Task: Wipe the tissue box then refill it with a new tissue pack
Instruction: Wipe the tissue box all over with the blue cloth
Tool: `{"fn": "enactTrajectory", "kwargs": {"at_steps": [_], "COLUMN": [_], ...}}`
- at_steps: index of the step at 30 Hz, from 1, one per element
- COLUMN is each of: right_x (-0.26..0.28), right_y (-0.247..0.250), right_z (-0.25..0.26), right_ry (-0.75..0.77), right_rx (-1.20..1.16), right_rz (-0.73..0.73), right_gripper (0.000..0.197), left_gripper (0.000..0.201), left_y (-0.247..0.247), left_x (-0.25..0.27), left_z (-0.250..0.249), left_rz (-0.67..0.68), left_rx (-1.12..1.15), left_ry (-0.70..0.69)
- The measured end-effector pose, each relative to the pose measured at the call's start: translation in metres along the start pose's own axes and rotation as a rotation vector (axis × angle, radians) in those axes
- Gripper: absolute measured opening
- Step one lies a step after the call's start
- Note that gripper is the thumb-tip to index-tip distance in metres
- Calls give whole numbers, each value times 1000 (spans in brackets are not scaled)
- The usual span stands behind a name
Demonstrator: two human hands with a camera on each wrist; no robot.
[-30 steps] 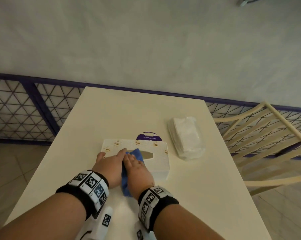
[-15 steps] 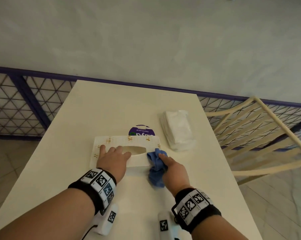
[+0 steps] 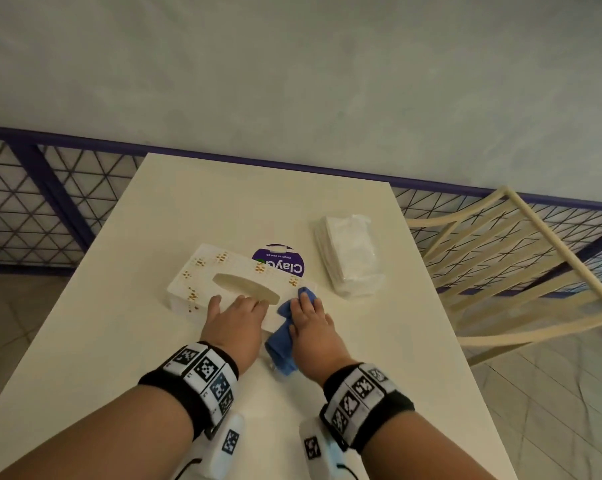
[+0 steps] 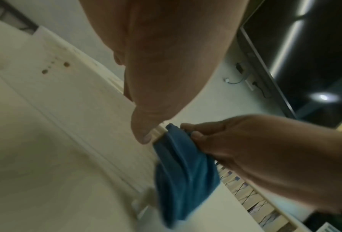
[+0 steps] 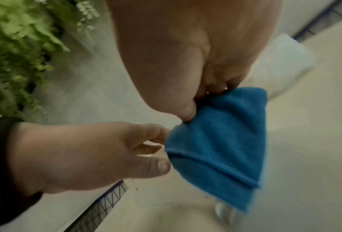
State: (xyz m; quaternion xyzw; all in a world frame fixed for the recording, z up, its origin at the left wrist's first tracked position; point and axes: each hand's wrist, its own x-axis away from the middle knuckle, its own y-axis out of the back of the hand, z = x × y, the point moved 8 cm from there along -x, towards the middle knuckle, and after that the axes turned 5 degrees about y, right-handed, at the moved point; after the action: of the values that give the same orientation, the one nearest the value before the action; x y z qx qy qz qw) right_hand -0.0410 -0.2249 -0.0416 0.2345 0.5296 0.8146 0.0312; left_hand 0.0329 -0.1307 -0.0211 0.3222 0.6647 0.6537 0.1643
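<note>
A white tissue box (image 3: 202,271) with gold dots and an oval slot lies slanted on the cream table (image 3: 223,202). My left hand (image 3: 235,315) lies flat on its near top, fingers straight, holding it down. My right hand (image 3: 308,315) grips a blue cloth (image 3: 284,341) against the box's right near edge; the cloth (image 5: 221,141) is pinched between thumb and fingers in the right wrist view. The cloth (image 4: 182,169) hangs beside my left thumb in the left wrist view. A clear-wrapped white tissue pack (image 3: 351,258) lies to the right of the box.
A round purple-labelled wipes lid (image 3: 282,263) sits just behind the box. A cream slatted chair (image 3: 507,271) stands at the table's right side. A purple mesh railing (image 3: 33,202) and a grey wall run behind the table.
The box has turned, its left end swinging away from me. My right hand with the cloth went from the top left of the box to its right end and now sits at the right near edge.
</note>
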Motion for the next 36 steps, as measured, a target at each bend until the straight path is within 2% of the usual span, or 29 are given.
{"fn": "enactTrajectory", "kwargs": {"at_steps": [2, 6, 8, 10, 13, 15, 18, 22, 27, 31, 36], "right_x": [-23, -60, -58, -39, -3, 3, -24, -64, -35, -9, -47], "right_y": [7, 25, 21, 11, -3, 2, 22, 31, 10, 2, 20], "right_z": [-7, -9, -2, 10, 29, 24, -7, -21, 15, 13, -9], "right_ry": [-5, -45, -23, 65, 253, 310, 227, 31, 64, 185, 44], "right_rx": [119, 167, 212, 221, 50, -141, -195, 115, 183, 42, 46], "right_rz": [16, 26, 4, 10, -61, -135, -159, 10, -43, -62, -43], "right_gripper": [54, 59, 65, 71, 70, 54, 36, 45, 57, 49, 53], "left_gripper": [53, 58, 60, 60, 58, 56, 56, 56, 51, 45, 45], "left_y": [2, 10, 9, 5, 1, 0, 2, 2, 6, 10, 9], "left_x": [0, 0, -1, -2, -4, -6, -10, -15, -16, -14, -15], "left_z": [2, 3, 6, 9, 10, 11, 12, 14, 12, 7, 4], "left_rz": [27, 73, 86, 89, 71, 69, 67, 105, 36, 15, 27], "left_rx": [2, 4, 12, 30, 83, 86, 49, 11, 20, 37, -33], "left_ry": [-6, -17, -21, -24, -10, 5, 9, -1, -29, -37, -42]}}
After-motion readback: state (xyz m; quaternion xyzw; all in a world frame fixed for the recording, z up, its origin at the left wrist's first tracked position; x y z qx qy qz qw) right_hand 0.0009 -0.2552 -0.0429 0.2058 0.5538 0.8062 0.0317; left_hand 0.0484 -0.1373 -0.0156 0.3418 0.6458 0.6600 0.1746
